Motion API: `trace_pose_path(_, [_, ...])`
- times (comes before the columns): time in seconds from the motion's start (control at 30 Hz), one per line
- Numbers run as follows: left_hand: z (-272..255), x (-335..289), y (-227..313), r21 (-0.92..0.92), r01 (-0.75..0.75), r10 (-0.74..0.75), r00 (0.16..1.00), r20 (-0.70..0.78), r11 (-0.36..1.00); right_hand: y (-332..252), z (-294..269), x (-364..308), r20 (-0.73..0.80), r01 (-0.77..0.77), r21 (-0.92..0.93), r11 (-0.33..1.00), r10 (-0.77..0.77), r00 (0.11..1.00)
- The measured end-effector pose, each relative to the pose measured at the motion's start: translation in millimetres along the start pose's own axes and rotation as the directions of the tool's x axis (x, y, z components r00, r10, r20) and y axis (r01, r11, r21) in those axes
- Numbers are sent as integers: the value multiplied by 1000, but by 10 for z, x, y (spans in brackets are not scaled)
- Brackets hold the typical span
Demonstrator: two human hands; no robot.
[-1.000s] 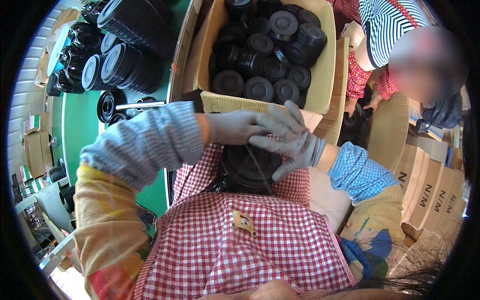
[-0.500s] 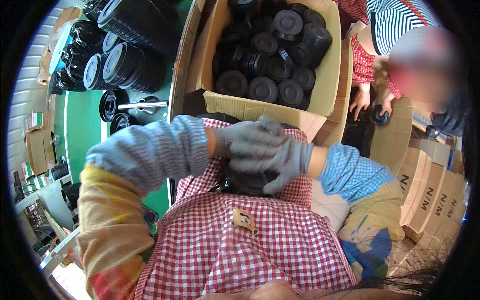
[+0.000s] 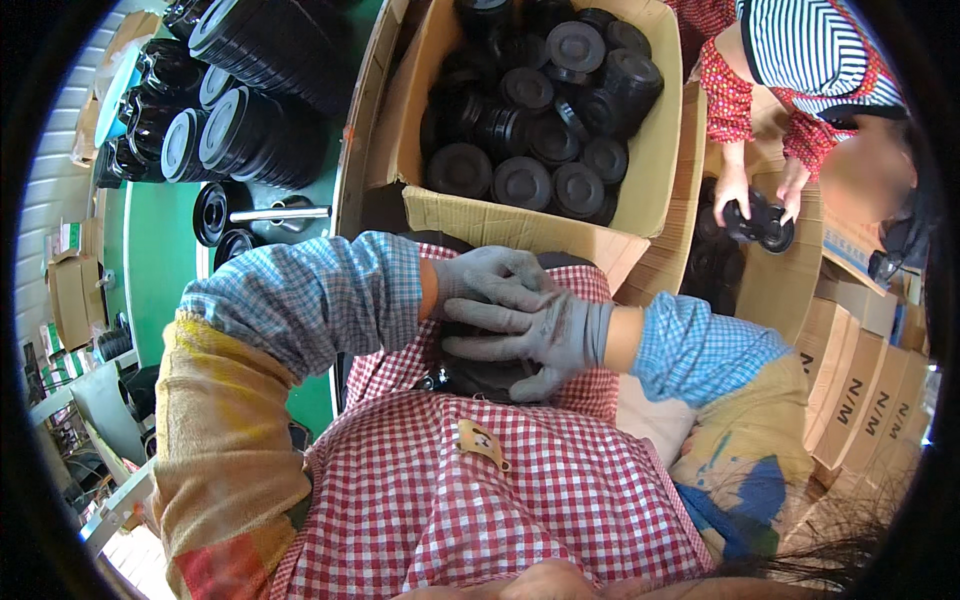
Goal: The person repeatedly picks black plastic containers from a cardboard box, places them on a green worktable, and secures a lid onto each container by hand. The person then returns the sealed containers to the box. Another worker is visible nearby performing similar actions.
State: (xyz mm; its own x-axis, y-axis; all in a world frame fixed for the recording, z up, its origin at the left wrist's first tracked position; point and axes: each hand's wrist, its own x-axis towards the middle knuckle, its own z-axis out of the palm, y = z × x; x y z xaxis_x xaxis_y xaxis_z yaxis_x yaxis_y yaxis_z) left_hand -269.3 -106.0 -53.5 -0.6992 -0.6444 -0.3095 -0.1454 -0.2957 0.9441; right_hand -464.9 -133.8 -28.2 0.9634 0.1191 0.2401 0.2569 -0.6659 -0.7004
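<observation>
A black, glossy, rounded part [image 3: 478, 376] rests in my lap against the red checked apron, mostly covered by my hands. Over it spreads my right hand [image 3: 535, 338] in a grey glove, its fingers laid across the top and its thumb curved round the near side. My left hand [image 3: 485, 277], gloved alike, bends over the far side of the part, its fingers crossing close to the right hand's fingers. Just beyond my knees, a cardboard box [image 3: 530, 222] holds many black round lidlike parts [image 3: 522, 184].
To the left is a green table [image 3: 165, 240] with stacked black discs [image 3: 235, 135] and a metal rod [image 3: 282, 213]. At the far right a co-worker's hands [image 3: 735, 195] hold black round parts over another box [image 3: 785, 265]. Flattened cartons [image 3: 850, 390] stand at the right.
My hands have slowed and shifted over the part; the right hand has slid left and its fingers now show clearly. The co-worker has lifted black parts from the box.
</observation>
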Motion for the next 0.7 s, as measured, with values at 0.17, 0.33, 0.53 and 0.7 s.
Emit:
trace_pose_path(0.17, [-22,404,438,636,188,-305,949,78,748,-334,177,271,-103,-157,-155,975,142,984])
trace_pose_path(0.33, [-108,384,-153,733,-447,429,873,233,512,-30,-82,43,-106,-16,-64,998,9,994])
trace_pose_path(0.53, [27,89,-85,-181,263,-266,964,12,948,-53,51,75,26,62,-81,995,-61,998])
trace_pose_path(0.7, [-31,381,40,314,291,-318,947,40,904,-356,89,117,-123,-135,-155,979,116,986])
